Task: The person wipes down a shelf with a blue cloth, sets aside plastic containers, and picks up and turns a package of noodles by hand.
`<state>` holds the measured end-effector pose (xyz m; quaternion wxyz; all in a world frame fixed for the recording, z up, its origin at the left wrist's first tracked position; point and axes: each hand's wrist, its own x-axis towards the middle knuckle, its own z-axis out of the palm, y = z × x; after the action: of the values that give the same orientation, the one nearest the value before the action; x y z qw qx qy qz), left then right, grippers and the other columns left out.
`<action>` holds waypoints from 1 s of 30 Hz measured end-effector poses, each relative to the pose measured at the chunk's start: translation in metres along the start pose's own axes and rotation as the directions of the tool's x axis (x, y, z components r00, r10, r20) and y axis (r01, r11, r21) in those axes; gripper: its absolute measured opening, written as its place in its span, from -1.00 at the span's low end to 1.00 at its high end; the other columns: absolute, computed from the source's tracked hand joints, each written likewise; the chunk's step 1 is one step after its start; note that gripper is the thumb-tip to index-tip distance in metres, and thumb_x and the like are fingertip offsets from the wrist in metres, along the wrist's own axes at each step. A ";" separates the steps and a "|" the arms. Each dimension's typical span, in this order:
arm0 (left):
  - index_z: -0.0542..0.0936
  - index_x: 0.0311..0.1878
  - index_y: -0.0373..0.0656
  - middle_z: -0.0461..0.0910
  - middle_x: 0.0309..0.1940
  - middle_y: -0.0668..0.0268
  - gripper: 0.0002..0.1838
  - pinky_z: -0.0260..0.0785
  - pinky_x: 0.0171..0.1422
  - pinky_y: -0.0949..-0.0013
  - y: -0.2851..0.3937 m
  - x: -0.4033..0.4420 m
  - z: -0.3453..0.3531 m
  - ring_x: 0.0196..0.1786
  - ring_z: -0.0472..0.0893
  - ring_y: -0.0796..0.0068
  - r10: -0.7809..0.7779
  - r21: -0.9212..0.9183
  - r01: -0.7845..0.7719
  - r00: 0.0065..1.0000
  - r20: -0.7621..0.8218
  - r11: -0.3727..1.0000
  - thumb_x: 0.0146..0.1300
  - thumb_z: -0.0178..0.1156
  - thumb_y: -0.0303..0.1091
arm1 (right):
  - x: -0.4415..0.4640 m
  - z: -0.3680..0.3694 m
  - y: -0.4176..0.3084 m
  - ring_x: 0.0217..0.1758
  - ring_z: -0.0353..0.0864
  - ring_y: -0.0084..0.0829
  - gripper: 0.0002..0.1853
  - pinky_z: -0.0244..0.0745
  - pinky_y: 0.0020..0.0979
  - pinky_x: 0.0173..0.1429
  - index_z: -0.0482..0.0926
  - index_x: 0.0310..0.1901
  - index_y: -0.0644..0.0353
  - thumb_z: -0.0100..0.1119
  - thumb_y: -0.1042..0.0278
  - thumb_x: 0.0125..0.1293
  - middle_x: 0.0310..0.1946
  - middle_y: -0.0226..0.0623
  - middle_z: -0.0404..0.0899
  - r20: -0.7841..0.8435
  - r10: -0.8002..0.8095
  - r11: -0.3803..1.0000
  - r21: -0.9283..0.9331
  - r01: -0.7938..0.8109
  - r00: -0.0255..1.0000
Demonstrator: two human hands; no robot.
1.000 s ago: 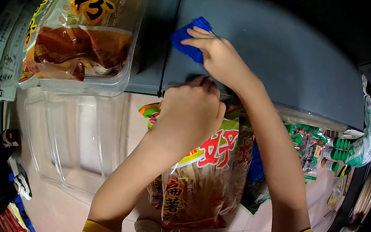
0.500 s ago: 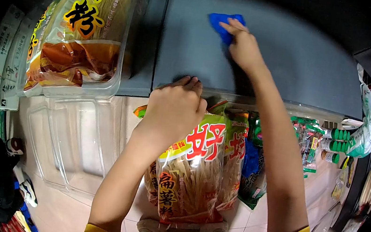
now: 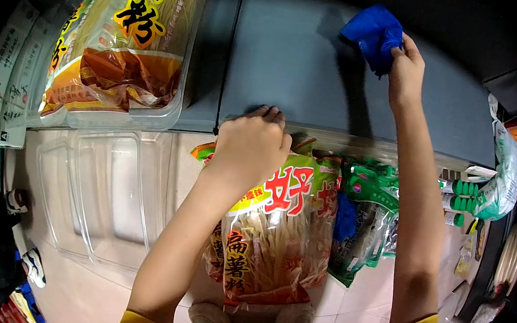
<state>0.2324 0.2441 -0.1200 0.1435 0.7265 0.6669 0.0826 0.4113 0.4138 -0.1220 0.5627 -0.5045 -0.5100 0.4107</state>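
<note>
Lifted over the right part of the grey shelf [image 3: 293, 54], my right hand [image 3: 407, 70] pinches a blue cloth [image 3: 376, 38] by its lower right corner. The cloth's shadow falls on the shelf. My left hand [image 3: 253, 141] rests at the shelf's front edge, its fingers bent over the surface; its palm side is hidden. Just below and behind that wrist are clear bags of flat noodles [image 3: 281, 237] with green and red print.
On the left, large noodle bags [image 3: 138, 32] sit in a clear bin [image 3: 145, 120]. Empty clear bins [image 3: 111, 200] stand on the floor beneath. Green packages [image 3: 370, 190] lie right of the noodle bags, and a white-green bag [image 3: 503, 173] is at far right. White boxes [image 3: 3, 73] stand far left.
The right hand has moved right across the shelf with the blue cloth, which now hangs from the fingers rather than lying pressed on the surface. The left hand has stayed near the front edge.
</note>
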 end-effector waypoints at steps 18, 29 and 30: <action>0.54 -0.23 -0.17 0.52 -0.47 0.05 -0.64 0.35 -0.22 0.15 -0.006 0.003 0.006 -0.37 0.52 0.10 0.019 -0.044 -0.023 0.995 -0.093 0.999 0.05 -0.18 -0.23 | -0.035 0.005 -0.007 -0.30 0.48 -0.43 -0.78 0.32 -0.48 -0.19 0.42 -0.17 0.24 -0.09 0.58 0.11 -0.43 -0.12 0.51 0.072 -0.189 0.942 -0.268 0.201 0.979; 0.52 -0.18 -0.16 0.53 -0.43 0.06 -0.62 0.35 -0.16 0.18 -0.006 0.003 0.009 -0.32 0.53 0.12 0.021 -0.024 -0.022 0.998 -0.057 0.999 0.07 -0.21 -0.22 | -0.072 0.041 0.032 0.23 0.03 -0.01 -0.49 -0.02 -0.23 0.27 0.26 -0.02 0.25 -0.04 0.65 -0.14 0.13 0.04 0.12 0.619 -0.107 0.716 -0.495 0.492 0.778; 0.52 -0.18 -0.16 0.53 -0.43 0.06 -0.62 0.35 -0.16 0.18 -0.005 0.003 0.009 -0.32 0.53 0.12 0.020 -0.025 -0.021 0.998 -0.057 0.999 0.07 -0.21 -0.22 | -0.073 0.041 0.032 0.23 0.03 -0.01 -0.49 -0.02 -0.23 0.27 0.26 -0.02 0.25 -0.04 0.65 -0.14 0.13 0.04 0.12 0.620 -0.106 0.716 -0.495 0.492 0.777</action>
<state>0.2306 0.2467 -0.1303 0.1327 0.7289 0.6621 0.1132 0.3617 0.3535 -0.1659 0.2494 -0.4290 -0.8345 0.2394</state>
